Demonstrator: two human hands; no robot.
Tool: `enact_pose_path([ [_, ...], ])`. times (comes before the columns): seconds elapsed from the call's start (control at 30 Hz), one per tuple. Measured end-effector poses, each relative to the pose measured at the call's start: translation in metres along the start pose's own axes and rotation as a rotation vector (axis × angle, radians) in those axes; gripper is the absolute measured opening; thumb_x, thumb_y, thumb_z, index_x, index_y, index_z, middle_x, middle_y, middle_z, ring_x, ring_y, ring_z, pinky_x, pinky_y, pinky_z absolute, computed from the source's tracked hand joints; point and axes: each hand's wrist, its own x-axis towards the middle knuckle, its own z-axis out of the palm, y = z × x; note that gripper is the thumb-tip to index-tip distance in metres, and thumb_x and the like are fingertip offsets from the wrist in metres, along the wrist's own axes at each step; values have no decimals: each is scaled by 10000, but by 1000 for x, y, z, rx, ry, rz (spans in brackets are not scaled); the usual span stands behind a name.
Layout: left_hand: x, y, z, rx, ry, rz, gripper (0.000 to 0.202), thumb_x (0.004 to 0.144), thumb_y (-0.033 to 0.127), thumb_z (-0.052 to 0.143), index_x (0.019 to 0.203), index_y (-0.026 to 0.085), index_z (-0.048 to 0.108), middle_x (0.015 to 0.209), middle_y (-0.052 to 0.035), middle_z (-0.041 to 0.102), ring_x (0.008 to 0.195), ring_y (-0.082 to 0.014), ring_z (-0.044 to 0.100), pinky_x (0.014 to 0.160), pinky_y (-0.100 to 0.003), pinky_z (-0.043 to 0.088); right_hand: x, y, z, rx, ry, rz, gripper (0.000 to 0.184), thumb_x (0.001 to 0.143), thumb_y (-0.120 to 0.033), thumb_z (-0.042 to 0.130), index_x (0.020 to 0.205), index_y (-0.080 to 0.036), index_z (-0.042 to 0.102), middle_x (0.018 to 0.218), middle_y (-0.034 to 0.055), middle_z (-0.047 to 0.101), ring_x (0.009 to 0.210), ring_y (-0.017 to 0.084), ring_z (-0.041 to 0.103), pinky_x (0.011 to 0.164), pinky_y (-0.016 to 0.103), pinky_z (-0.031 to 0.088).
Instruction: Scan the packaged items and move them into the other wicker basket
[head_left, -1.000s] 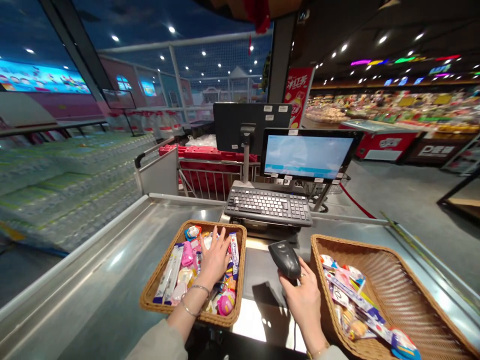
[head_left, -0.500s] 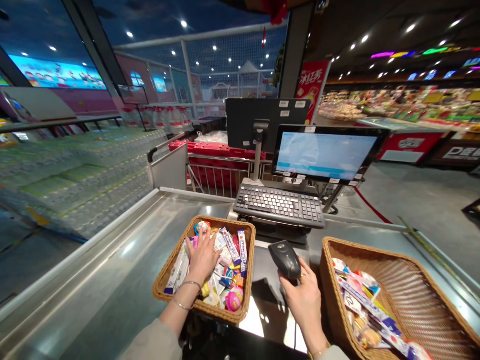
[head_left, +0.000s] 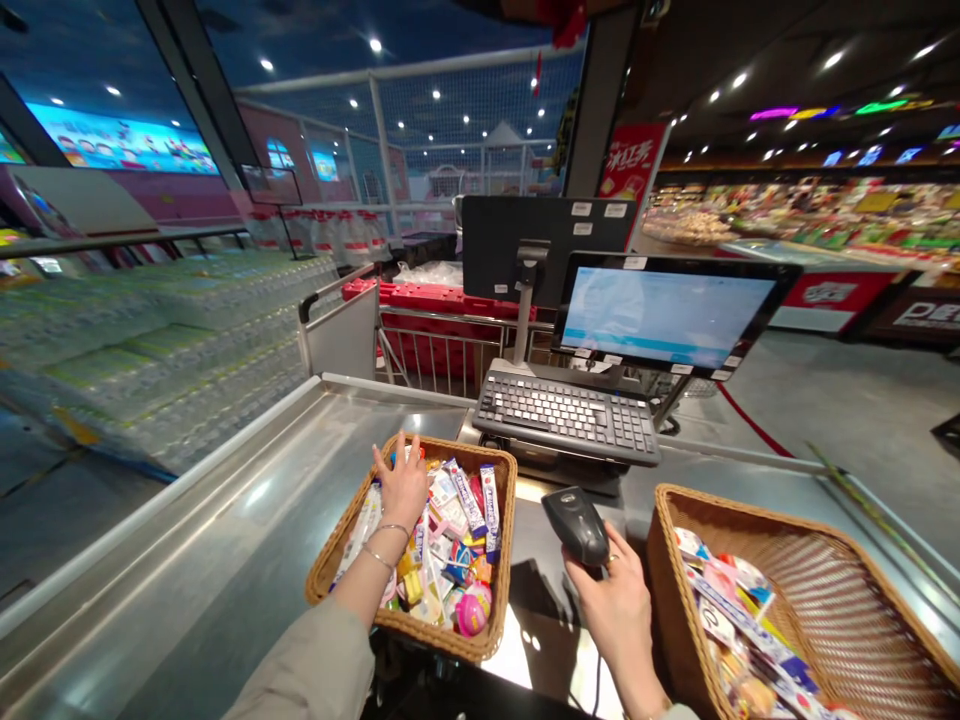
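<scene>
My left hand (head_left: 405,488) reaches over the far left part of a wicker basket (head_left: 507,540) full of small packaged sweets. Its fingers are spread apart above the far rim, next to a small round red, white and blue item partly hidden beneath them. Around it lie white-and-purple candy sticks (head_left: 491,512) and a pink ball-shaped container (head_left: 472,610). In my right hand (head_left: 619,605) is a black handheld barcode scanner (head_left: 576,525), its head tilted to the left over the counter between the two baskets.
A second wicker basket (head_left: 847,590) on the right holds similar sweets in its left part. Beyond the scanner stand a keyboard (head_left: 566,410) and a lit monitor (head_left: 667,310). The metal counter (head_left: 247,520) has a raised edge. Stacked bottles (head_left: 187,350) stand to the left.
My left hand has moved up and away, toward the basket's far rim, its fingers spreading. The scanner stays in my right hand. The view has shifted slightly.
</scene>
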Motion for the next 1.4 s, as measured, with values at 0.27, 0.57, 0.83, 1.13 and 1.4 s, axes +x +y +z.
enact_pose_path([
  [0.27,13,4,15,-39,37,29,287,910,199,494,946,194,779,1527,-107,490,1519,-377,216,1176,-740,-42,4,8,0,-33,-2,28,400,687,-473,670,942,-184,776,1208,131,702,1263,337,546,1077,449,424],
  [0.57,17,2,8,-121,94,53,296,951,290,486,904,207,766,1498,-91,527,1513,-357,247,1167,-727,-113,4,6,-1,-26,9,56,422,665,-487,675,942,-185,778,1259,141,677,1250,340,553,1060,453,440],
  [0.83,25,-7,-23,-313,45,-237,253,896,437,595,855,274,783,1509,-52,509,1521,-391,197,1115,-766,-144,0,-3,-1,2,-47,23,379,695,-465,675,940,-196,780,1157,112,730,1280,332,537,1055,441,448],
  [1.13,15,6,-32,-520,-106,-366,338,876,515,593,724,267,767,1491,-52,525,1527,-405,159,1108,-789,-85,-6,-8,-5,33,-57,47,420,681,-487,661,952,-188,779,1188,120,717,1297,341,525,1081,459,430],
  [1.4,-5,19,-22,-674,-139,-267,308,906,499,552,925,264,750,1544,-61,459,1535,-382,133,1123,-781,58,-10,-13,-15,50,-49,80,423,663,-492,658,936,-194,781,1208,129,708,1297,357,527,1075,474,433],
])
